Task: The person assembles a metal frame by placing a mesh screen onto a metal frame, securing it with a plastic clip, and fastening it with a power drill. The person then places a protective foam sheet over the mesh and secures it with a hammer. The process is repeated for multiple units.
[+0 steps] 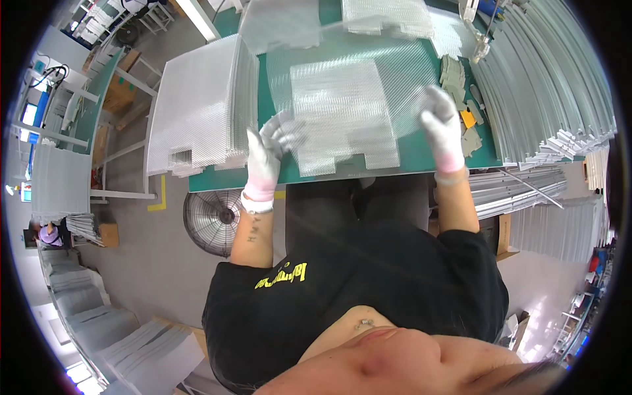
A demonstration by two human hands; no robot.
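A see-through mesh sheet (408, 66), blurred by motion, spans the space between my hands above the green table. Beneath it lies a whitish mesh panel (342, 99) with notches along its near edge. My left hand (266, 148), in a white and pink glove, is at the sheet's left edge; its thumb stands apart from stretched, smeared fingers. At the sheet's right edge, the curled fingers of my gloved right hand (441, 125) appear to pinch it, though blur hides the exact contact.
A tall stack of mesh panels (197, 99) stands left of my left hand. More mesh stacks (280, 26) lie along the far side. Greenish scraps (453, 79) and an orange piece (468, 118) lie on the right, beside long stacked panels (546, 79). A floor fan (217, 220) is below the table.
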